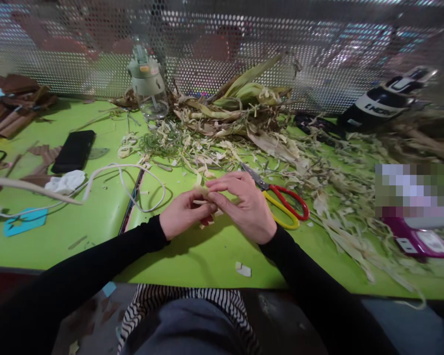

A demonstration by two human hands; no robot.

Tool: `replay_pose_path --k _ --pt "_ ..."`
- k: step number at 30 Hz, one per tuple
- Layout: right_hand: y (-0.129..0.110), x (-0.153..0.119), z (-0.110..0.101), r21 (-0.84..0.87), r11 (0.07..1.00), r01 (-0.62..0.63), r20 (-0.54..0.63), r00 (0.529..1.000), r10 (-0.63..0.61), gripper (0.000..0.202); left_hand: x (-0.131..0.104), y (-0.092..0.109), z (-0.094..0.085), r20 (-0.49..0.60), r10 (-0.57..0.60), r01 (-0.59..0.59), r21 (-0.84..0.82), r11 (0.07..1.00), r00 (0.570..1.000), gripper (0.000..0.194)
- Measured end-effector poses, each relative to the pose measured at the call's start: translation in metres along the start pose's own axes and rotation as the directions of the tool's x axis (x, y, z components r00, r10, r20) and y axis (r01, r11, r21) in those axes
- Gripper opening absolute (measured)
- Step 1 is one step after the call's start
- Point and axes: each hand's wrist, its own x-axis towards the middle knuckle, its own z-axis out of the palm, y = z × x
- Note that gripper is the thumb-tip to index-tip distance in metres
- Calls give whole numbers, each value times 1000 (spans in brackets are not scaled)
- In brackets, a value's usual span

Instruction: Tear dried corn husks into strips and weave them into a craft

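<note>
My left hand (188, 211) is closed, its thumb and fingers pinching a small piece of pale corn husk (199, 180) over the middle of the table. Meeting it from the right, my right hand (240, 201) has its thumb and fingertips closed on the same husk. Pale ends stick out above and below the fingers; the rest is covered by them. Scissors (281, 197) with one red and one yellow handle lie just beyond my right hand, blades partly opened. Shredded husk (207, 158) is strewn behind both hands.
A heap of dried husks (233, 108) lies by the perforated metal screen (192, 59). A clear bottle (150, 88), a black bottle (381, 103), a phone (74, 151) and a white cable (107, 167) surround the work area. A purple power strip (418, 236) is at right on the green table (192, 266).
</note>
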Motion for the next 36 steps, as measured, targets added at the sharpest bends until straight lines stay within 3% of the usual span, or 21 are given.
replay_pose_path --k 4,11,18,24,31,36 --pt "2 -1 -4 113 992 -58 46 998 53 18 -1 2 0 10 -2 2 -30 1000 1000 28" --pt "4 2 -11 124 982 143 159 974 -162 23 -3 -1 -1 68 -5 10 -71 997 998 28" --pt "-3 2 -13 133 988 83 212 971 -110 31 -3 -3 -2 73 -19 28 -118 993 997 25" --pt "0 -1 -9 110 994 -3 56 998 -3 21 -4 -1 0 71 -77 86 -135 987 994 26" --pt "1 1 -14 -3 972 233 207 951 -227 31 -4 -2 -2 59 -97 107 -188 976 993 32" --pt "0 0 -12 -70 965 252 246 942 -228 36 -4 -3 -1 62 -83 94 -217 972 995 38"
